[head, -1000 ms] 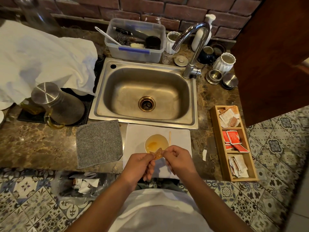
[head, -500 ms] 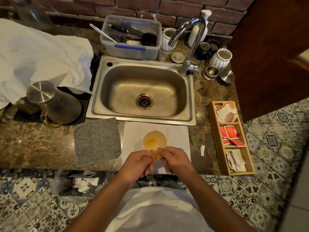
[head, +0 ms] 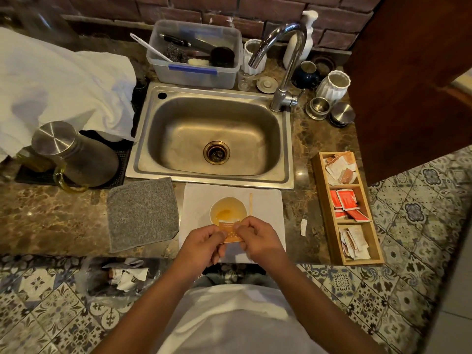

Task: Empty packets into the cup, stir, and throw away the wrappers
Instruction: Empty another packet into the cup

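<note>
Both hands, left and right, pinch 1 orange packet over the near rim of the cup, which holds amber liquid. The wooden tray on the surface has 3 compartments of packets; the middle holds red ones.

A second ago the orange packet was a crumpled scrap pinched between the fingertips; now it is spread flat and upright between the left hand and right hand. Its white top edge now overlaps the near rim of the cup, low in the frame's centre.
</note>
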